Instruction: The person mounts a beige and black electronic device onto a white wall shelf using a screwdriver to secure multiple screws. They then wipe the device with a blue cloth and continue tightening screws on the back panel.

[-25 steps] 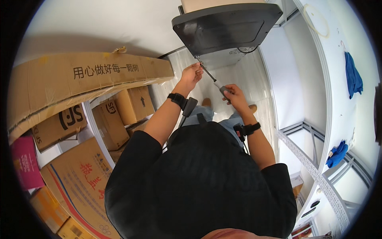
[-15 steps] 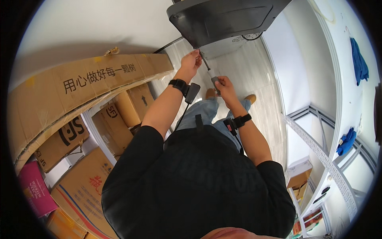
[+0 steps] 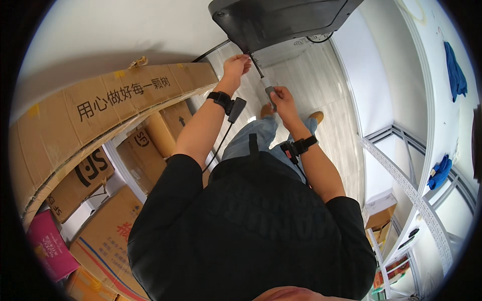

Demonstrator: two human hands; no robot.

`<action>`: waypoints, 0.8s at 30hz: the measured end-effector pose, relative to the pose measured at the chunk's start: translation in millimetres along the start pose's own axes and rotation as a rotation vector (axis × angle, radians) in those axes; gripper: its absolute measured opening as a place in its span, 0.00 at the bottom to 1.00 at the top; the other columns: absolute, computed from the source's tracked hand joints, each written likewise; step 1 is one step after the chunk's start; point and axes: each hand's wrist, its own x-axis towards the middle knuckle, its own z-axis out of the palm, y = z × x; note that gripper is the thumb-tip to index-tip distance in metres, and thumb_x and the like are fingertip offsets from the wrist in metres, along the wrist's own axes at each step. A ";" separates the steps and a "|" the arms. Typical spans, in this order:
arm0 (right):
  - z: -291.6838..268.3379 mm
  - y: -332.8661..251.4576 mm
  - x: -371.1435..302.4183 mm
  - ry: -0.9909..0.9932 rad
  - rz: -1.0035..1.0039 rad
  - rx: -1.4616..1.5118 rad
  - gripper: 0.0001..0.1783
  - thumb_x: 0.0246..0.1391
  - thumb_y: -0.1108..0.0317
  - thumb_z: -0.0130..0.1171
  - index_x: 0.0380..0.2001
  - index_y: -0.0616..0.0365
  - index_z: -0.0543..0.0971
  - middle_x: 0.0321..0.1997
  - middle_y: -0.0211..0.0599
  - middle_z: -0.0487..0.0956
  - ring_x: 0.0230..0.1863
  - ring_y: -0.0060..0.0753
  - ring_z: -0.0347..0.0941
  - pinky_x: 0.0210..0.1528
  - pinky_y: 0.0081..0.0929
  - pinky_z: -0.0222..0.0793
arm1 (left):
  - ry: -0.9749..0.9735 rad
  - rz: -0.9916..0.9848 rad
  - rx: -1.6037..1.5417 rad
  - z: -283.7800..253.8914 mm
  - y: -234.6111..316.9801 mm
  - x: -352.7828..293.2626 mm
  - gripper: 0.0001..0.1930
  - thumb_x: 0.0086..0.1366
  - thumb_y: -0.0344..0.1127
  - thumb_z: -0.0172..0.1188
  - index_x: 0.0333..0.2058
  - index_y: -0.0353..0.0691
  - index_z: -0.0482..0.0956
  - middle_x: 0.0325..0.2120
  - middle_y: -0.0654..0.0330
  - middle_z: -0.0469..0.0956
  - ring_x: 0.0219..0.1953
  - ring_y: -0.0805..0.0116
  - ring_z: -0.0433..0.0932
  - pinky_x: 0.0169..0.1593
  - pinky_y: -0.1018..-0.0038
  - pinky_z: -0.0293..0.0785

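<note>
My right hand (image 3: 284,104) is closed round the grey handle of a screwdriver (image 3: 269,90). A thin dark shaft (image 3: 256,66) runs from the handle's pale front up to the lower edge of a large black plastic housing (image 3: 286,25). At the shaft's upper end, my left hand (image 3: 236,67) has its thumb and fingers pinched together, close under the housing. What lies between those fingertips is too small to make out. Each wrist wears a black strap with a small device.
A long cardboard carton (image 3: 125,93) lies along the left side. Below it several cardboard boxes (image 3: 110,236) and a pink box (image 3: 50,246) are stacked. On the right stands white metal shelving (image 3: 401,175), with blue cloths (image 3: 454,70) beside it. A black cable (image 3: 320,39) loops under the housing.
Both hands and the screwdriver sit slightly higher in the view, as does the housing. The right hand has shifted a little along the handle, and more of the pale front shows.
</note>
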 end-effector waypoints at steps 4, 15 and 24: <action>4.9 0.4 0.7 0.092 -0.047 -0.085 0.18 0.56 0.63 0.57 0.47 0.60 0.72 0.37 0.37 0.78 0.33 0.26 0.75 0.30 0.26 0.68 | 0.149 0.601 0.565 -3.2 10.1 1.9 0.18 0.52 0.26 0.66 0.43 0.38 0.74 0.30 0.58 0.78 0.27 0.67 0.79 0.32 0.73 0.74; 12.9 4.7 0.1 0.189 -0.194 -0.253 0.24 0.47 0.64 0.65 0.46 0.61 0.72 0.39 0.47 0.76 0.40 0.41 0.73 0.44 0.32 0.68 | 0.076 0.817 0.880 2.0 31.0 7.5 0.15 0.45 0.25 0.66 0.34 0.36 0.75 0.27 0.52 0.79 0.29 0.54 0.80 0.35 0.65 0.75; 19.9 12.7 -1.1 0.265 -0.173 -0.111 0.23 0.46 0.70 0.66 0.46 0.63 0.71 0.39 0.40 0.73 0.36 0.32 0.71 0.37 0.29 0.68 | 0.078 0.871 0.962 -2.6 27.6 15.7 0.14 0.44 0.27 0.68 0.31 0.37 0.75 0.26 0.53 0.78 0.30 0.52 0.79 0.35 0.63 0.74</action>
